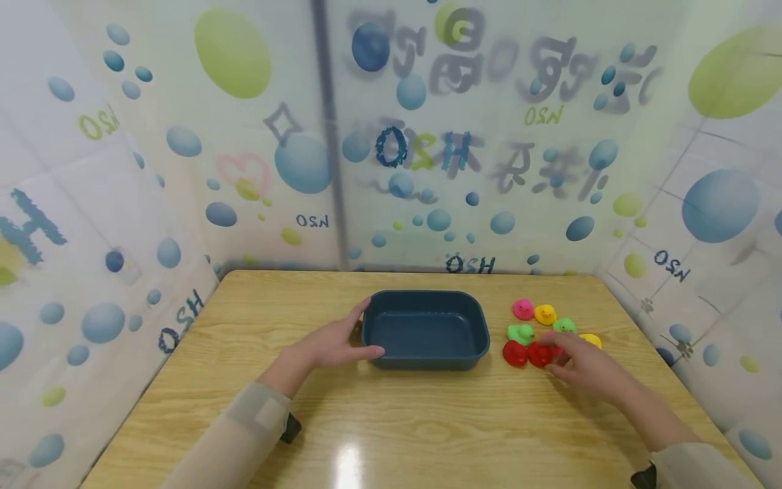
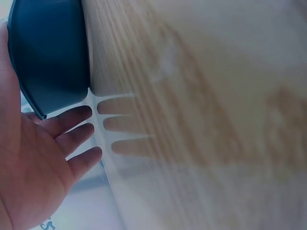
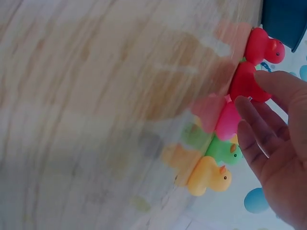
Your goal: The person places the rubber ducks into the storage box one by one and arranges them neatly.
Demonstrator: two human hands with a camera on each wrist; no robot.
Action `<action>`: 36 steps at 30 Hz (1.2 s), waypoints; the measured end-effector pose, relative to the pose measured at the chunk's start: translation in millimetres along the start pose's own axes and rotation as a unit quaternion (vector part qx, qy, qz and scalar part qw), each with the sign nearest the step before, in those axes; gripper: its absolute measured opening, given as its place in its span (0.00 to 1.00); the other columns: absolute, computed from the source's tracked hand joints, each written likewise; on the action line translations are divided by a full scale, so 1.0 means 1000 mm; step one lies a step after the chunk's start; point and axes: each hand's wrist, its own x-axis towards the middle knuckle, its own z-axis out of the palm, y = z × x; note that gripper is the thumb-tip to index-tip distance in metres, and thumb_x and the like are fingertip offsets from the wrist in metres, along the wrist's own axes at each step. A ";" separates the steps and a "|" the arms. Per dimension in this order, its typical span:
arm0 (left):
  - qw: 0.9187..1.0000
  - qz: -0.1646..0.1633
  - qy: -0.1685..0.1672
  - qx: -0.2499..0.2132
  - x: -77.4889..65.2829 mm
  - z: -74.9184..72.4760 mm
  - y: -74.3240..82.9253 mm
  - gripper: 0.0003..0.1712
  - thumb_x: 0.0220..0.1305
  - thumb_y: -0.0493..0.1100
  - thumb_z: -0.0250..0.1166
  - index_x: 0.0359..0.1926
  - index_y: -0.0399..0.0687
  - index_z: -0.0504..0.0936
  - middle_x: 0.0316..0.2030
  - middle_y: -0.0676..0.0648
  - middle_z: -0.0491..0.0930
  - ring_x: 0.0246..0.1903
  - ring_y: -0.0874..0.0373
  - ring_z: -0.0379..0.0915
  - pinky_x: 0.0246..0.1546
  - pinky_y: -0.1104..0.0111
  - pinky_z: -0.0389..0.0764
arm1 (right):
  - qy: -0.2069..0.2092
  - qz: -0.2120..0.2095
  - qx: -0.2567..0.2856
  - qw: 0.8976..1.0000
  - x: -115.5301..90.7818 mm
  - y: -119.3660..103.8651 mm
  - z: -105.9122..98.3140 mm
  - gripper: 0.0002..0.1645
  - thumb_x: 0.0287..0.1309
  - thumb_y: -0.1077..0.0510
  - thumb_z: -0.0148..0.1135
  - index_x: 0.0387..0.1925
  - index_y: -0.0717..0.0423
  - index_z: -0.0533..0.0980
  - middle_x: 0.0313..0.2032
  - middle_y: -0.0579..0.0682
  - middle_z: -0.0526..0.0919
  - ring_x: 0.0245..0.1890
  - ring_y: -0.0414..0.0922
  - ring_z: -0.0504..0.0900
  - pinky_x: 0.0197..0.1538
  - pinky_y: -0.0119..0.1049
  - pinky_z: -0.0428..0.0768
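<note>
A dark blue rectangular basin (image 1: 424, 363) stands on the wooden table. My left hand (image 1: 332, 345) rests against its left end, thumb at the near corner of the rim and index finger towards the far corner; in the left wrist view the other fingers (image 2: 79, 132) extend loosely beside it. My right hand (image 1: 589, 367) reaches in from the right over several small toy ducks. Its thumb and fingers spread about a red duck (image 3: 244, 84), which sits on the table; firm contact cannot be told. Another red duck (image 1: 515, 353) is just left of it.
Close by sit a green duck (image 1: 519, 333), a pink duck (image 1: 523, 310) and a yellow duck (image 1: 546, 314); more ducks are partly behind the right hand. Bubble-patterned curtains (image 1: 403, 224) enclose the table's (image 1: 391, 421) back and sides.
</note>
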 end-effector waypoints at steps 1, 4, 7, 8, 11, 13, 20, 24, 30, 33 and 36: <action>1.000 0.001 0.000 -0.001 0.000 0.000 0.000 0.69 0.67 0.80 0.66 0.91 0.63 0.36 0.76 0.34 0.75 0.74 0.38 0.75 0.75 0.42 0.75 | 0.002 -0.001 -0.002 1.000 0.000 0.000 0.001 0.28 0.68 0.59 0.76 0.66 0.57 0.78 0.55 0.53 0.85 0.41 0.41 0.82 0.41 0.31 0.83; 1.000 0.001 -0.002 -0.005 0.001 0.000 0.000 0.69 0.67 0.79 0.66 0.91 0.63 0.36 0.76 0.34 0.75 0.73 0.38 0.76 0.75 0.43 0.76 | 0.009 -0.007 -0.013 1.000 0.001 -0.001 0.001 0.26 0.68 0.59 0.76 0.64 0.56 0.79 0.55 0.53 0.86 0.41 0.40 0.82 0.41 0.31 0.84; 1.000 0.001 -0.004 -0.008 0.001 0.000 0.000 0.69 0.67 0.79 0.66 0.91 0.63 0.36 0.76 0.35 0.75 0.73 0.39 0.76 0.74 0.43 0.76 | 0.013 -0.009 -0.026 1.000 0.001 -0.002 0.002 0.24 0.67 0.59 0.76 0.61 0.56 0.79 0.53 0.51 0.86 0.40 0.40 0.81 0.41 0.31 0.83; 1.000 0.000 -0.005 -0.008 0.001 0.000 0.000 0.69 0.67 0.80 0.66 0.91 0.63 0.35 0.76 0.35 0.75 0.73 0.38 0.76 0.74 0.43 0.76 | 0.013 -0.009 -0.027 0.999 0.001 -0.002 0.002 0.23 0.67 0.59 0.76 0.61 0.56 0.79 0.53 0.51 0.86 0.40 0.40 0.80 0.41 0.31 0.83; 1.000 0.001 -0.005 -0.008 0.001 0.001 0.000 0.69 0.67 0.80 0.66 0.91 0.64 0.35 0.76 0.34 0.75 0.73 0.38 0.75 0.75 0.43 0.75 | 0.015 -0.007 -0.028 0.999 0.000 -0.002 0.002 0.23 0.67 0.58 0.77 0.60 0.55 0.79 0.52 0.49 0.87 0.39 0.40 0.80 0.40 0.30 0.83; 1.000 0.003 -0.006 -0.008 0.001 0.001 0.001 0.69 0.68 0.79 0.66 0.91 0.63 0.35 0.76 0.34 0.74 0.74 0.37 0.75 0.75 0.43 0.75 | 0.020 -0.007 -0.027 0.999 -0.002 -0.002 0.002 0.23 0.68 0.58 0.77 0.60 0.55 0.79 0.51 0.48 0.87 0.39 0.40 0.79 0.38 0.30 0.82; 1.000 0.006 -0.004 -0.006 0.001 0.002 -0.001 0.69 0.68 0.80 0.65 0.91 0.63 0.35 0.77 0.33 0.73 0.74 0.36 0.75 0.75 0.43 0.75 | 0.074 -0.014 -0.034 0.997 -0.007 -0.011 -0.002 0.24 0.66 0.58 0.78 0.61 0.57 0.82 0.46 0.46 0.86 0.37 0.39 0.77 0.34 0.30 0.79; 1.000 0.004 -0.003 -0.004 0.001 0.002 -0.001 0.69 0.68 0.80 0.65 0.91 0.63 0.35 0.77 0.33 0.73 0.74 0.36 0.75 0.75 0.42 0.75 | 0.104 -0.027 -0.039 0.993 -0.005 -0.020 -0.004 0.23 0.66 0.58 0.78 0.60 0.55 0.83 0.45 0.45 0.85 0.37 0.39 0.77 0.34 0.29 0.79; 1.000 0.004 -0.003 -0.003 0.001 0.002 -0.002 0.69 0.68 0.80 0.65 0.91 0.63 0.35 0.77 0.33 0.73 0.73 0.36 0.75 0.75 0.43 0.76 | 0.136 -0.055 -0.035 0.989 0.002 -0.037 -0.005 0.23 0.65 0.58 0.79 0.59 0.53 0.83 0.45 0.46 0.84 0.36 0.37 0.78 0.35 0.28 0.81; 1.000 0.005 -0.002 -0.002 0.001 0.002 -0.002 0.69 0.68 0.80 0.65 0.91 0.62 0.35 0.77 0.33 0.73 0.73 0.36 0.75 0.74 0.43 0.76 | 0.145 -0.075 -0.024 0.986 0.009 -0.046 -0.006 0.24 0.64 0.61 0.80 0.60 0.53 0.83 0.46 0.47 0.85 0.36 0.37 0.78 0.35 0.29 0.82; 1.000 0.006 -0.002 -0.004 0.000 0.002 -0.002 0.69 0.68 0.80 0.65 0.91 0.62 0.35 0.77 0.33 0.73 0.73 0.36 0.75 0.75 0.43 0.75 | 0.153 -0.097 -0.009 0.983 0.017 -0.056 -0.005 0.24 0.64 0.62 0.80 0.60 0.54 0.83 0.47 0.49 0.86 0.34 0.35 0.78 0.34 0.30 0.81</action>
